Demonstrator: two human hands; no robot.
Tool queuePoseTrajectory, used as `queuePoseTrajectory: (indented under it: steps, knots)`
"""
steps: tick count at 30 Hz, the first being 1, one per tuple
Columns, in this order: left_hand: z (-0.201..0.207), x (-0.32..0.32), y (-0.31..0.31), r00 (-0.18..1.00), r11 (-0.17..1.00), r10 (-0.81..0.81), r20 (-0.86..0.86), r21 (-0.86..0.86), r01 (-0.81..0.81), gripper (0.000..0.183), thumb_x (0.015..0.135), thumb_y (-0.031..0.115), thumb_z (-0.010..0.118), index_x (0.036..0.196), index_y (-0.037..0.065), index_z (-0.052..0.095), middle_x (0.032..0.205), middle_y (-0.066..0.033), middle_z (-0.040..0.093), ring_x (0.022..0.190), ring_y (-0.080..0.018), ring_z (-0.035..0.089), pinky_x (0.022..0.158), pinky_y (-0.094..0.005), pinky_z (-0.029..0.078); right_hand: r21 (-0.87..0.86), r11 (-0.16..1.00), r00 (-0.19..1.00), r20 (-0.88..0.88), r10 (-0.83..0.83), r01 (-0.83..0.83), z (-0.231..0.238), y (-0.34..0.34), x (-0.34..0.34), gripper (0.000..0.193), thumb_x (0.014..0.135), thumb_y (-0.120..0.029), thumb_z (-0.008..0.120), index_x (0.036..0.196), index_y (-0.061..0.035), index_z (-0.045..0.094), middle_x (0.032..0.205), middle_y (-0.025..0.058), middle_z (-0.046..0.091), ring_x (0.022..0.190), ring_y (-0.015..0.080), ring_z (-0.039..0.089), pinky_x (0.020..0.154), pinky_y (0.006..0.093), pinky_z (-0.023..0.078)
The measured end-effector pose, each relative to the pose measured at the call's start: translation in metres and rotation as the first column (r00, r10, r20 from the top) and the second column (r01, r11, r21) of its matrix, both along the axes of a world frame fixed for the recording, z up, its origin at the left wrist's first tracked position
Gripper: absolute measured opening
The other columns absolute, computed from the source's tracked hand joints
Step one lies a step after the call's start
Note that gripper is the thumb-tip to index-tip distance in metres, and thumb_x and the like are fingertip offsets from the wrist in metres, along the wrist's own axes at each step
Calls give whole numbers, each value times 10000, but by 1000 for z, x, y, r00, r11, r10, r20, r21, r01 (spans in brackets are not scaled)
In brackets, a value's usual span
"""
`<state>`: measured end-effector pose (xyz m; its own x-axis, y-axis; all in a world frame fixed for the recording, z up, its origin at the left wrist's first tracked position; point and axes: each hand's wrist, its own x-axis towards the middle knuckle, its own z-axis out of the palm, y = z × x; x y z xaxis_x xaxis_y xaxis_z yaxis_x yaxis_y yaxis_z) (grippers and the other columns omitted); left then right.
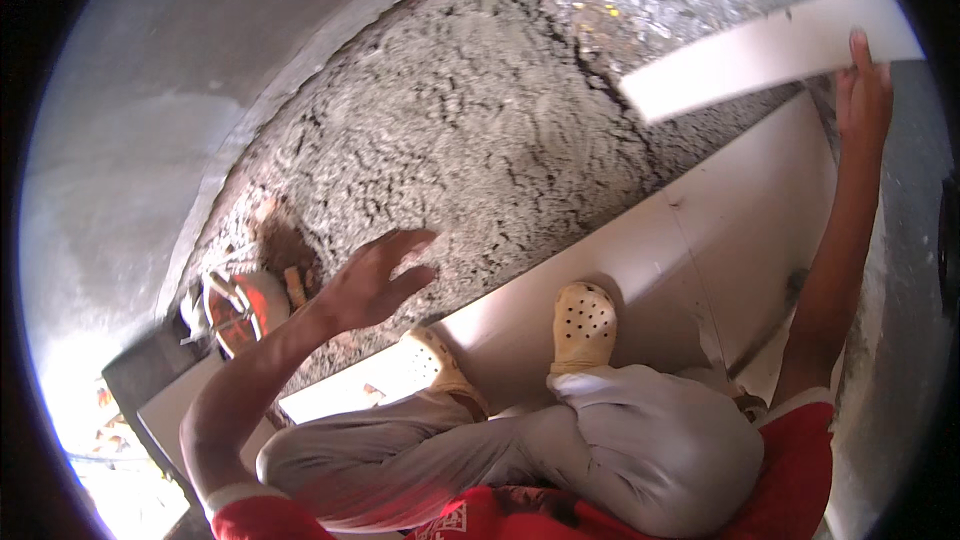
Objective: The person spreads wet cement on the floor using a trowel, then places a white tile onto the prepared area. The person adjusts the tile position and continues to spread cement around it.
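Right hand (864, 95): you clamp the pale strip (750, 58) near its right end, apparently keeping it above the rough mortar (470, 130).
Left hand (378, 285): empty, fingers apart near the mortar, perhaps for balance.
Clogs (583, 327): planted on pale tiles (640, 260), likely sparing the mortar.
Room: smooth grey wall (190, 60) on your left, bright light (120, 485) lower left.

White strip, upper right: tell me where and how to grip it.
Probably by the free left end of the white strip, with the left hand coming from the left and spanning both long edges. The right hand grips the lower edge near the other end, and the long, narrow shape suggests support at both ends.
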<state>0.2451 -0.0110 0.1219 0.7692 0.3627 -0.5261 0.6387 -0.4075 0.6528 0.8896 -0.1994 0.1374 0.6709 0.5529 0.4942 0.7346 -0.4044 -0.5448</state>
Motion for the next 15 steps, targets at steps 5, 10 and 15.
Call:
queuePoseTrajectory:
  steps: [5, 10, 15]
  knots:
    - [8, -78, 10, 961, 1000, -5, -277, -29, -3, 506, 958, 355, 703, 1348, 50, 599, 1266, -192, 655, 1142, -323, 650, 986, -446, 499, 209, 978, 992, 125, -18, -8, 19, 12, 87, 639, 904, -337, 794, 1337, 39, 513, 1134, 92, 654, 1015, 178, 629, 864, 307, 505]
    - [-13, -169, 10, 914, 960, 210, -347, -104, -260, 469, 956, 308, 706, 1314, 23, 605, 1136, -168, 717, 1050, -315, 702, 925, -414, 540, 552, 832, 988, -150, 45, 46, -8, 45, 135, 654, 906, -358, 794, 1283, 96, 509, 1072, 134, 670, 914, 163, 644, 755, 317, 529]
    - [-16, -237, -6, 850, 953, 284, -444, 37, -300, 442, 947, 267, 710, 1297, 15, 614, 1145, -150, 725, 1042, -282, 714, 928, -388, 539, 323, 897, 952, -45, -302, 300, -33, 68, 141, 426, 961, -277, 670, 1280, -1, 613, 1086, 172, 702, 958, 262, 674, 816, 405, 542]
